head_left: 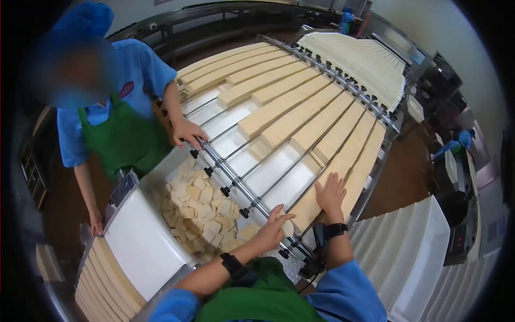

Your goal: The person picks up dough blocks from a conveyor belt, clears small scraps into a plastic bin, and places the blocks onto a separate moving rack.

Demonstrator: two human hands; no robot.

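Note:
My left hand is at the near rail, beside the end of a long pale slab. Its fingers bend around a thin pale slice, partly hidden by the hand. My right hand lies with fingers spread on top of a long, smooth, pale yellow slab near its close end. More such slabs lie side by side in lanes split by thin metal rods. Under the rail, a bin holds a heap of flat pale offcuts.
A co-worker in a green apron stands at left, one hand on the rail, the other by a white machine with more slabs. Stacked white trays stand at right. A knobbed crossbar spans the far lanes. Other people are farther back.

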